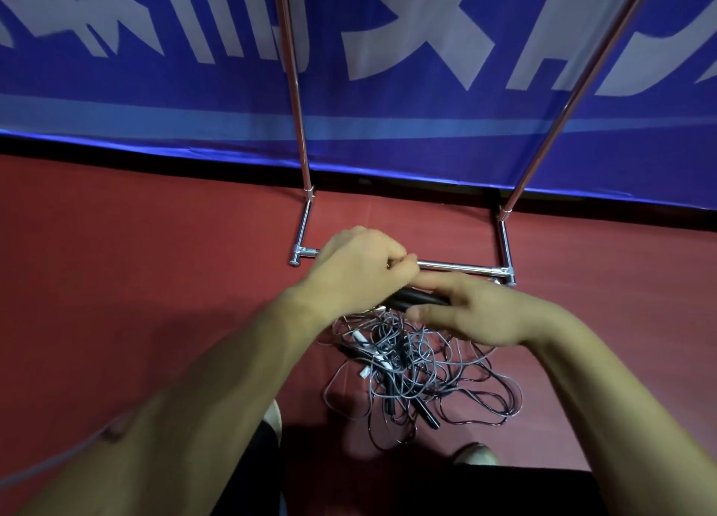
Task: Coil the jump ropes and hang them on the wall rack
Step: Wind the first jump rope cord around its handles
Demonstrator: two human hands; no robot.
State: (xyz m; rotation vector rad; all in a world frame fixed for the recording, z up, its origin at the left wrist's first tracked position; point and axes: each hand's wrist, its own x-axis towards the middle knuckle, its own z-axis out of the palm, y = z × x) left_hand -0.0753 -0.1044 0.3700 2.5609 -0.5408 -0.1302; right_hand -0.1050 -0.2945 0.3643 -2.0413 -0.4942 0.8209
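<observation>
Head view: the left hand [361, 267] curls round one end of the black jump-rope handles [421, 297], and the right hand [479, 310] pinches the other end between thumb and fingers. Directly beneath the grip lies the tangled jump-rope pile [419, 372]. Just beyond it is the chrome rack base [461, 267].

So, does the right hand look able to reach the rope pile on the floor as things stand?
Probably yes: the rope pile lies just beneath the right hand with nothing between, though it and the left hand hold the black handles.
</observation>
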